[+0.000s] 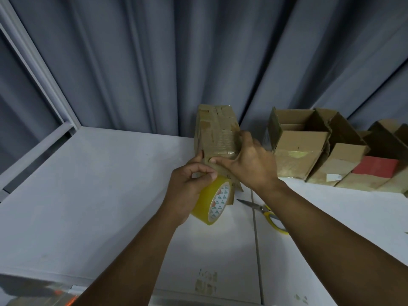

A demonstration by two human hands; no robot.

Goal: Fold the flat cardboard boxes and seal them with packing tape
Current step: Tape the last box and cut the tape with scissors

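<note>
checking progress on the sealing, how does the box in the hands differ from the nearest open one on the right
The held box is closed, flaps folded shut; the open box has flaps up, inside showing. The held box is gripped by the right hand, the left hand holding a tape roll at it; the open box sits untouched on the table. Both are worn brown cardboard with old tape.

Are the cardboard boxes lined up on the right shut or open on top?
Open: the leftmost box shows its hollow inside, with no flaps closed across the top.
</note>
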